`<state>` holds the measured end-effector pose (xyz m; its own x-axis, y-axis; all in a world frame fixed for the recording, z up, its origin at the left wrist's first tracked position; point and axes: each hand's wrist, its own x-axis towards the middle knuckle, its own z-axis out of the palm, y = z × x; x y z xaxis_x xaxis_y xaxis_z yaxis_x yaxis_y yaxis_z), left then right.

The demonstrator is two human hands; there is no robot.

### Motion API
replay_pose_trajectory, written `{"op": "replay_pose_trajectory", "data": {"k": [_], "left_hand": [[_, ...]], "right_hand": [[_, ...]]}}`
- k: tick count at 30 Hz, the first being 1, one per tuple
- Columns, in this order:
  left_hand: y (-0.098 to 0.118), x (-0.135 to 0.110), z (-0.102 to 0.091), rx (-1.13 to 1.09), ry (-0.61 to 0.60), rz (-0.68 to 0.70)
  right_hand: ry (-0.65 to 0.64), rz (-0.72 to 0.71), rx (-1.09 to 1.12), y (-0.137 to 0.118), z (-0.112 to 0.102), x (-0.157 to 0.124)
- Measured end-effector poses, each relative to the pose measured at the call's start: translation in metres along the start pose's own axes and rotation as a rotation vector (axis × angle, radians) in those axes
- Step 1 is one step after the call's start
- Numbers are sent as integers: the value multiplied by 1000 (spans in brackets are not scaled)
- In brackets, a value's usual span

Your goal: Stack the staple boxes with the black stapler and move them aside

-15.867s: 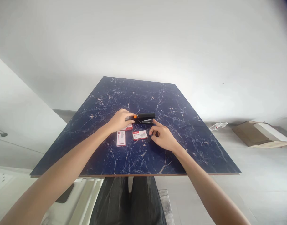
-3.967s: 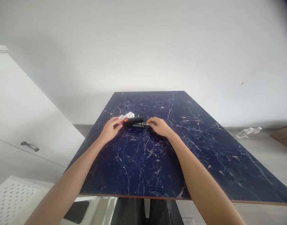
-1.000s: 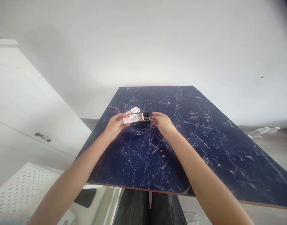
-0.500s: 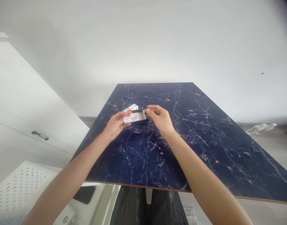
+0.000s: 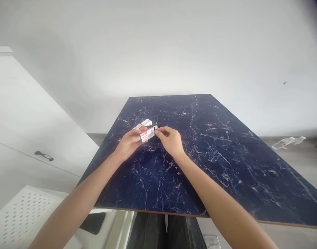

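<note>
A small white cardboard box with a red label is gripped by my left hand, fingers wrapped round its left end. My right hand pinches at the box's right end with thumb and forefinger, where its end flap is. A second white and red box lies just behind the first and is partly covered by it and by my left fingers. A small black item shows behind the held box; its kind cannot be made out.
The dark blue marbled table has a brown front edge. A clear plastic bottle lies beyond its right edge. To the left are a white cabinet with a black handle, a perforated white panel and a dark phone-like slab.
My right hand has moved left and slightly down against the box's end. The open end with its raised flap now looks closed. The box has tilted, its right end higher.
</note>
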<state>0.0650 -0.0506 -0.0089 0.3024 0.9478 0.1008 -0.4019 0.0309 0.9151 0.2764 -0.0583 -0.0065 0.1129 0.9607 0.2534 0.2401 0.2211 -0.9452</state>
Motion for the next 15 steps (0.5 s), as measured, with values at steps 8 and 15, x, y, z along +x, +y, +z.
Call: {"op": "replay_pose_trajectory", "data": {"k": [8, 15], "left_hand": [[-2, 0, 4, 48, 14, 7], [-4, 2, 6, -68, 43, -63]], "right_hand": [[-37, 194, 440, 10, 8, 3], [-41, 267, 614, 3, 4, 2]]}}
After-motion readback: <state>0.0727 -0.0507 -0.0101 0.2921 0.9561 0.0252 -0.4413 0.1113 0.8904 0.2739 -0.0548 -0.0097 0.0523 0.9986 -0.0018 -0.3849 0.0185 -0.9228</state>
